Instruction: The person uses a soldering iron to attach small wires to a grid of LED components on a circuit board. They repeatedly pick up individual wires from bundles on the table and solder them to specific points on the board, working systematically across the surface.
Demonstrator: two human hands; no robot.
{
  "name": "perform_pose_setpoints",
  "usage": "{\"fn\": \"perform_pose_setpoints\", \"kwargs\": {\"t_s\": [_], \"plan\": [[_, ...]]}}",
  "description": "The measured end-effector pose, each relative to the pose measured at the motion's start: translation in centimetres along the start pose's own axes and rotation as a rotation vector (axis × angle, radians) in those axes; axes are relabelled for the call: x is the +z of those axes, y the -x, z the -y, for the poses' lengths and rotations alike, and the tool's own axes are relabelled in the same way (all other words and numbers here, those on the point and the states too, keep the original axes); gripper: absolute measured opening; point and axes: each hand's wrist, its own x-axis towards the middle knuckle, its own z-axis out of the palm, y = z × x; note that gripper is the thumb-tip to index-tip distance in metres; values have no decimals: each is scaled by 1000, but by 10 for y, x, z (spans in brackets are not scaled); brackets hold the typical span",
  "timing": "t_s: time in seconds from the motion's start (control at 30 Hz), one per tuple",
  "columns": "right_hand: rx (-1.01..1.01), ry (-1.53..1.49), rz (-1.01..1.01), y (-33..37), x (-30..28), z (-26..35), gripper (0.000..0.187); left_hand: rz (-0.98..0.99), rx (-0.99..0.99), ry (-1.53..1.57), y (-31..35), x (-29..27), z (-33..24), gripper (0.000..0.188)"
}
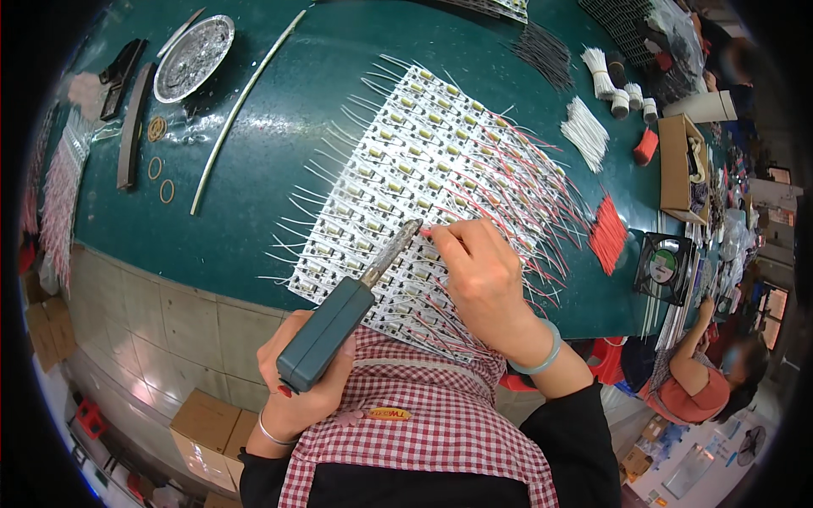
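Apron: red-and-white checked (pixel 423 444), over black sleeves, near edge.
Left hand: (pixel 329 383) fingers wrapped round the dark green handle of a soldering tool (pixel 326 332), no slack visible. Thin bangle on wrist.
Tool: handle near-left, metal barrel angled far-right. Tip over the boards, just left of the right fingertips; can't tell if it touches solder or wire.
Right hand: (pixel 484 269) thumb and forefinger pinched together on a short red wire (pixel 426 232), only its end showing. Pale green bracelet (pixel 542 349) on wrist.
Boards: white sheet of small circuit boards (pixel 366 190), mid-table, lying slanted under both hands. White leads stick out left, red and white leads trail off right.
Table: green (pixel 279 80).
Table left: metal dish (pixel 195 59) with grey residue, long pale rod (pixel 241 118), rubber bands (pixel 167 191), dark bar (pixel 133 135).
Table right: red wire bundle (pixel 607 235), white wire bundle (pixel 584 134) beyond it, black wire bundle (pixel 543 55) farther off. Cardboard box (pixel 676 169) and small black fan (pixel 665 262) at far right.
Co-worker: red top (pixel 696 381), right side, one arm reaching to the table.
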Motion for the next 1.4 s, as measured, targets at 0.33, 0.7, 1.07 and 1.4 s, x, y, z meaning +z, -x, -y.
{"fn": "perform_pose_setpoints", "kwargs": {"t_s": [0.33, 0.7, 1.07, 1.4], "plan": [[-23, -126, 25, -1, 2, -18, 23, -9, -8, 3, -3, -1, -4, 18], [-23, -127, 15, -4, 1, -17, 23, 0, 4, 12, -4, 3, -2, 17], [-28, -128, -6, -4, 4, -20, 23, 21, 18, -27, -7, 2, -4, 16], [-32, -116, -6, -2, 5, -20, 23, 29, 5, -20, 6, -1, 8, 18]]}}
